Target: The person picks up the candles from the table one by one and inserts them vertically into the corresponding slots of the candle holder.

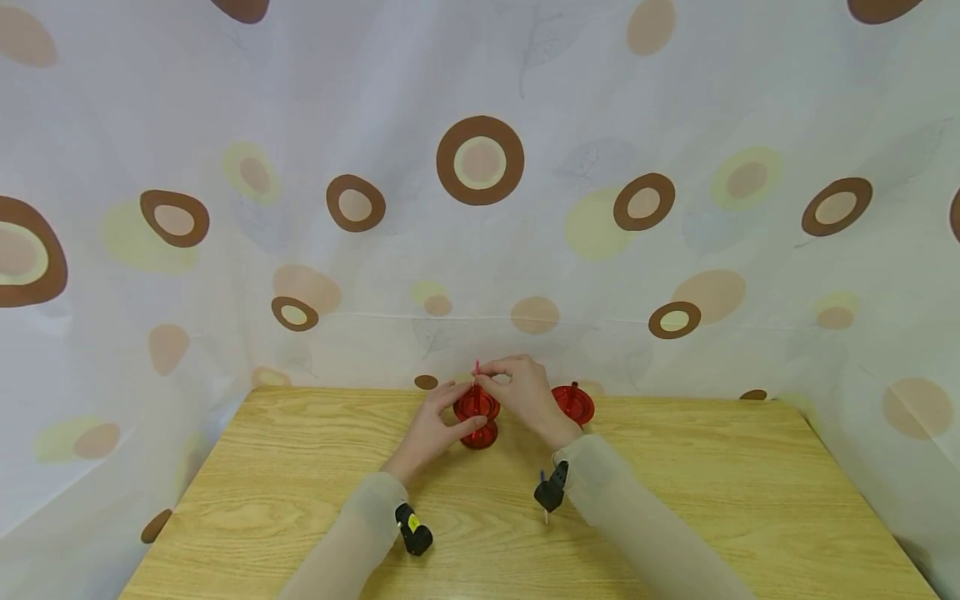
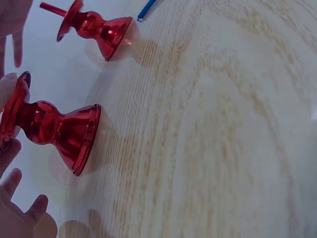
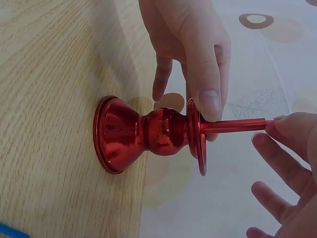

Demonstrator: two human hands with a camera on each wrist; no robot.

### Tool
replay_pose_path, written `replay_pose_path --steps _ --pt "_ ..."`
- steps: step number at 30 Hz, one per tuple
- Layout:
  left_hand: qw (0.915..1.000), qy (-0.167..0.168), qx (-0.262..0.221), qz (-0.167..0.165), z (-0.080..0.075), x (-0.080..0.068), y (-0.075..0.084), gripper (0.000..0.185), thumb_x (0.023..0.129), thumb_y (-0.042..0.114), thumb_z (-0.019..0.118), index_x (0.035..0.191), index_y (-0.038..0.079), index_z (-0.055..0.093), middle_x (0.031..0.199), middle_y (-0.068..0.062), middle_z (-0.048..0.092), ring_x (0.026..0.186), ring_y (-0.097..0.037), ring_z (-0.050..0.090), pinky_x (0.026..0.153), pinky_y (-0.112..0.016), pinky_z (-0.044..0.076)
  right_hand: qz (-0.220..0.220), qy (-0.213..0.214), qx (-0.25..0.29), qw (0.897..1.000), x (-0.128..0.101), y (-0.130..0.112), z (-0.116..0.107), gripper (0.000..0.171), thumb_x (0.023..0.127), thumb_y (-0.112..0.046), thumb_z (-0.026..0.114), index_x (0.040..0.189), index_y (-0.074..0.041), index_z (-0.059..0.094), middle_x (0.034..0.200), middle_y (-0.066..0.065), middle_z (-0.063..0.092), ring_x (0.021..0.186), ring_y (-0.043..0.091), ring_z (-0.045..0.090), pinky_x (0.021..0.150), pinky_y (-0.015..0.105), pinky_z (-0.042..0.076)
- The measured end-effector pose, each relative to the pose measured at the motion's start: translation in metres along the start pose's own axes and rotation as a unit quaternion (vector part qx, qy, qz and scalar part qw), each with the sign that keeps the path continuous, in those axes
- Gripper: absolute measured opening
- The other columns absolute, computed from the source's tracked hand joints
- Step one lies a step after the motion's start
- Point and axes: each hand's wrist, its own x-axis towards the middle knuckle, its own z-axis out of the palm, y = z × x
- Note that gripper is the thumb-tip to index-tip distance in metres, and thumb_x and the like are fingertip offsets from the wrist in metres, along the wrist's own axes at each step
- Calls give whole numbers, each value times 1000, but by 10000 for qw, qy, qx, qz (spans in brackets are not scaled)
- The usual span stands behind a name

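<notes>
A red metallic candle holder [image 1: 477, 417] stands near the far edge of the wooden table [image 1: 675, 500]. My left hand [image 1: 442, 421] grips its top disc, with the thumb [image 3: 208, 94] on the rim and fingers behind. A thin red candle [image 3: 233, 126] sticks up from the holder's middle. My right hand [image 1: 517, 387] pinches the candle's upper end [image 1: 476, 369] between its fingertips [image 3: 285, 126]. In the left wrist view the holder [image 2: 54, 131] shows side-on with my fingers [image 2: 22, 213] beside it.
A second red holder [image 1: 573, 404] with a short red candle in it stands just right of my right hand, also seen in the left wrist view [image 2: 94, 27]. A thin blue stick [image 2: 147, 9] lies on the table. A spotted curtain [image 1: 480, 158] hangs behind the table.
</notes>
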Motion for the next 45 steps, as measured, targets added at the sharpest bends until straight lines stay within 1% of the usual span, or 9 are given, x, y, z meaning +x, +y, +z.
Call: replay_pose_path --steps 4,11,21,25,29,31,36,39,45 --pt "10000 5 -20 12 0 0 0 66 93 32 81 150 10 57 157 -13 51 153 -39 30 121 -63 27 -52 10 -40 10000 0 0 1 16 96 -20 76 106 -9 84 112 9 79 114 35 65 107 59 44" --pt "10000 2 -85 -15 0 -1 2 65 93 31 81 150 10 58 156 -13 51 153 -39 30 121 -64 27 22 -39 -74 10000 -1 1 2 17 96 -22 76 106 -10 84 113 8 79 115 35 64 107 59 43" --pt "10000 2 -75 -55 0 -1 1 66 93 31 81 150 11 57 157 -13 50 154 -38 29 121 -64 27 -26 -20 -71 10000 -2 2 3 17 96 -20 75 106 -9 83 112 9 79 112 36 64 105 61 44" --pt "10000 -15 -87 -19 -1 -1 2 65 93 31 81 150 11 57 157 -12 50 154 -39 29 121 -65 26 7 -30 -8 10000 -2 2 3 16 96 -19 76 106 -9 83 112 9 78 113 36 63 106 62 43" --pt "9999 -32 -136 46 -2 0 2 64 93 33 80 149 12 58 157 -12 51 154 -39 29 121 -65 25 157 -89 172 9997 -2 2 3 18 97 -20 75 109 -8 82 114 8 78 117 36 62 108 63 41" --pt "9997 -43 -198 114 -2 0 2 62 93 32 81 148 13 59 155 -11 53 151 -38 33 120 -64 28 193 -132 289 9993 -2 3 2 20 98 -20 74 111 -7 81 115 8 78 119 35 63 108 61 43" --pt "9991 -51 -328 273 -3 1 -1 61 92 28 82 148 15 61 149 -6 59 140 -32 47 112 -58 41 249 -216 436 9985 -3 4 0 21 99 -23 73 113 -8 80 116 6 77 119 30 65 106 56 48" --pt "9993 -51 -325 198 -3 1 -1 62 92 29 82 148 16 60 149 -4 59 138 -29 49 108 -54 45 328 -260 420 9982 -4 5 -1 22 100 -26 72 114 -11 79 116 4 77 120 29 63 107 54 47" --pt "9993 62 -357 114 -5 1 2 64 92 29 82 148 9 59 149 -10 58 137 -32 51 105 -56 47 539 -326 609 9962 -9 5 -8 24 102 -25 69 119 -11 77 120 6 75 125 30 62 108 56 47"
